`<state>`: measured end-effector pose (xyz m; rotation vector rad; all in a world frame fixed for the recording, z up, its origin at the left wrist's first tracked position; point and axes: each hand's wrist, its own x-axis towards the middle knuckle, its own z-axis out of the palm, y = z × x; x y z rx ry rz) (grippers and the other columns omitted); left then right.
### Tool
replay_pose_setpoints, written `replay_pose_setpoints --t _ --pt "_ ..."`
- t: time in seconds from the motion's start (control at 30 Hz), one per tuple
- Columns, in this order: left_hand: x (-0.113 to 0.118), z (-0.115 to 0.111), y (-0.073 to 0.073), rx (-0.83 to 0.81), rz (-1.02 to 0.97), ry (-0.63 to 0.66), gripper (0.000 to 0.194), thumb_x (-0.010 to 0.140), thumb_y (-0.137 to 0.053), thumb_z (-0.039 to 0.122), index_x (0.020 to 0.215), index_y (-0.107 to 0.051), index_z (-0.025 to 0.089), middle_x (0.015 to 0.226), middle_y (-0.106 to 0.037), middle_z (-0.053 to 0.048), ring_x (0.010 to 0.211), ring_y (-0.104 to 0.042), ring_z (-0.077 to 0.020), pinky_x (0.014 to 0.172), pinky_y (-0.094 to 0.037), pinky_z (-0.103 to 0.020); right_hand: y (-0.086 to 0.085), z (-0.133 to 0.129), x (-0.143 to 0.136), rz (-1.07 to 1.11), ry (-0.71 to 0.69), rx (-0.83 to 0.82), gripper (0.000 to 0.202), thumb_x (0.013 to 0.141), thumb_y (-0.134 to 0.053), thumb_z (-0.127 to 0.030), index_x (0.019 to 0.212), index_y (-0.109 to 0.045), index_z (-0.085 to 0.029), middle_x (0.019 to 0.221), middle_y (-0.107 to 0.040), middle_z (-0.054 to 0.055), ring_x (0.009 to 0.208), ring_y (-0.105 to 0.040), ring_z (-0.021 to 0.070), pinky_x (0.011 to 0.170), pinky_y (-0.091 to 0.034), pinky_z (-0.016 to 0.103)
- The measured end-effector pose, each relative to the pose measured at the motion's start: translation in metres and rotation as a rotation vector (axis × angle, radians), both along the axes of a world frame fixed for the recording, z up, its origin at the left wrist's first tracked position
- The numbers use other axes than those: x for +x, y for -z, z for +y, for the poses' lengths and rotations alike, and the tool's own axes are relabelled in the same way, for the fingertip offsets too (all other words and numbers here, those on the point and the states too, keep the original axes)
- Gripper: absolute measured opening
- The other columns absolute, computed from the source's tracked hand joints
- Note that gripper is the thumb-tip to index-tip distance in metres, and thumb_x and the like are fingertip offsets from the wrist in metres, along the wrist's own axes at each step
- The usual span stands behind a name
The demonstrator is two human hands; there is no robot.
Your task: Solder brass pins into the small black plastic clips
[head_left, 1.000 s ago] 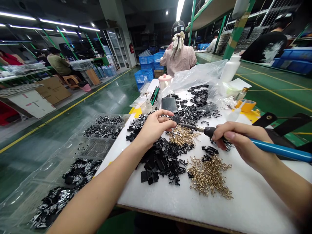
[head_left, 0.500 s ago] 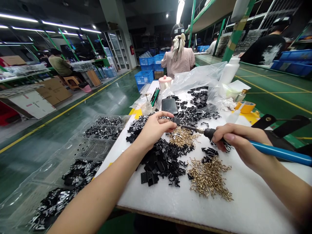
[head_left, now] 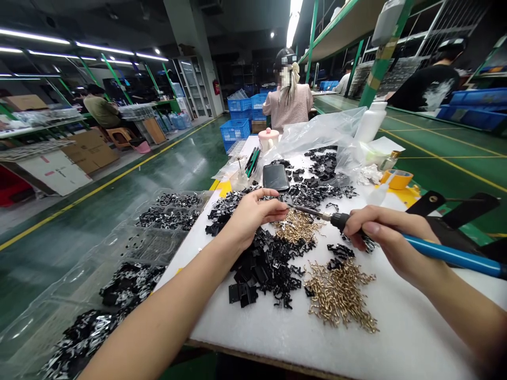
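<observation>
My left hand [head_left: 255,214] is closed over the middle of the white table, with a small black part [head_left: 282,199] pinched at its fingertips, mostly covered by them. In my right hand [head_left: 380,227] is a pen-like tool with a blue handle [head_left: 451,255], a black collar and a thin metal shaft [head_left: 312,212]. The shaft's tip reaches the left fingertips; whether it touches the part is unclear. Beneath the hands lie a heap of small gold hooks [head_left: 297,227] and a pile of black plates and clips [head_left: 265,261]. A second heap of gold hooks [head_left: 340,290] lies nearer me.
Clear plastic trays [head_left: 152,240] of black parts stand left of the table. Further back are a phone [head_left: 276,177], pens [head_left: 252,161], a lidded pink mug [head_left: 268,139], a plastic bag [head_left: 317,126], a white bottle [head_left: 370,122] and orange tape [head_left: 397,179]. A person sits ahead.
The left fingers have shifted, and the black part shows less than before. The tool stays pointed at the left fingertips. The person ahead has turned their head.
</observation>
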<state>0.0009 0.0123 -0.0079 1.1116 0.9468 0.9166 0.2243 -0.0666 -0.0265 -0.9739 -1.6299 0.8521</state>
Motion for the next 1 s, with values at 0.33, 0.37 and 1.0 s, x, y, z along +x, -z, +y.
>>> replay_pose_setpoints --t 0.33,0.37,1.0 --pt "0.004 -0.005 -0.004 0.178 0.146 0.026 0.026 0.066 -0.065 0.013 0.089 -0.053 0.017 0.072 -0.061 0.0 0.062 -0.06 -0.0095 0.066 -0.051 -0.024 -0.013 0.01 -0.003 0.218 0.311 0.155 0.017 0.087 -0.049 -0.034 0.089 -0.062 -0.023 0.068 -0.06 0.002 0.059 -0.058 0.0153 0.058 -0.046 0.031" --pt "0.006 -0.008 -0.004 0.239 0.193 0.035 0.026 0.066 -0.065 0.012 0.089 -0.053 0.017 0.074 -0.061 0.0 0.061 -0.06 -0.0093 0.061 -0.05 -0.023 -0.013 0.01 -0.006 0.177 0.299 0.099 0.022 0.088 -0.046 -0.038 0.09 -0.06 -0.022 0.068 -0.062 0.002 0.057 -0.059 0.0152 0.056 -0.047 0.031" --pt "0.018 -0.038 0.003 0.689 0.226 0.268 0.009 0.082 -0.055 0.019 0.089 -0.059 0.015 0.104 -0.064 -0.008 0.093 -0.062 -0.0156 0.083 -0.053 -0.028 0.002 0.009 -0.023 -0.282 0.093 0.097 0.022 0.08 -0.055 -0.023 0.079 -0.034 -0.024 0.088 -0.059 0.002 0.077 -0.056 0.0152 0.067 -0.044 0.028"
